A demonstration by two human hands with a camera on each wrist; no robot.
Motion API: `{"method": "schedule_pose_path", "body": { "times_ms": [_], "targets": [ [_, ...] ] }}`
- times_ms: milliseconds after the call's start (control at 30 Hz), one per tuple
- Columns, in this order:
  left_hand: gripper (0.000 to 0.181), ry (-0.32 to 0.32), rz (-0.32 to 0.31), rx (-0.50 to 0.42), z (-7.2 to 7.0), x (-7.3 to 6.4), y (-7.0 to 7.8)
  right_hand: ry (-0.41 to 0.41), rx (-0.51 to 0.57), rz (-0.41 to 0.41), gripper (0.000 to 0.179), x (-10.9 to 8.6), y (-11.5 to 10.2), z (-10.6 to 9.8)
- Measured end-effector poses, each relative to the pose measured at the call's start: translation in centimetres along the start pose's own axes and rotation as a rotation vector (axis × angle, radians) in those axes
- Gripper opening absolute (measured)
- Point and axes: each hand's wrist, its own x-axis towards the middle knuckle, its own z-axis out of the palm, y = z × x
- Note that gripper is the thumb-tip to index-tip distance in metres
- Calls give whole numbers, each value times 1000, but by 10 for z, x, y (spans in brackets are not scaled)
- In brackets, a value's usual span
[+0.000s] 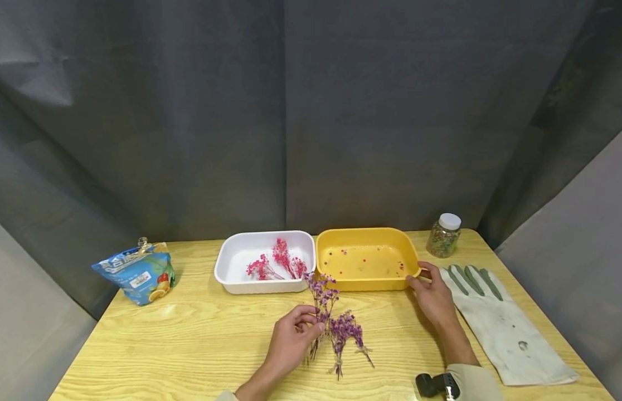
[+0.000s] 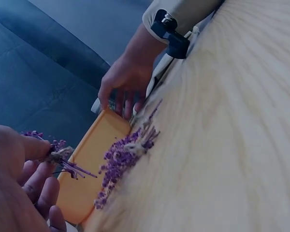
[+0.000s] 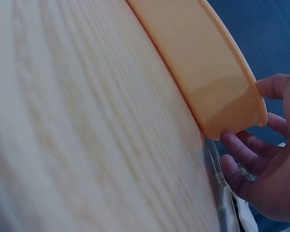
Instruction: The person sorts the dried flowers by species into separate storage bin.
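Note:
My left hand [image 1: 293, 338] pinches a small bunch of purple dried flowers [image 1: 322, 292] between thumb and fingers. In the left wrist view, twine [image 2: 63, 153] binds its stems. Just to the right, more purple dried flowers [image 1: 345, 328], also tied with twine, lie on the wooden table. My right hand [image 1: 435, 298] grips the right front corner of a yellow plastic tray [image 1: 361, 285]. The right wrist view has the thumb [image 3: 273, 87] at the tray's rim and the other fingers around its outer wall. Scattered petals and bits lie on the tray's floor.
Left of the yellow tray stands a white tray [image 1: 266, 287] with pink dried flowers [image 1: 282, 253] in it. A clipped blue pouch [image 1: 140, 275] is at the far left. At the right are a lidded jar [image 1: 443, 236] and a pale work glove [image 1: 511, 334]. A dark curtain hangs behind.

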Motion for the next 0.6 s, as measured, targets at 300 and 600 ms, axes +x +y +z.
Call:
{"method": "schedule_pose_path", "body": {
  "times_ms": [300,600],
  "targets": [
    [29,39,37,20,5,16,14,3,-8,-3,67,1,-1,0],
    [25,108,92,31,6,46,31,-6,-9,-4,68,0,2,0]
  ]
}}
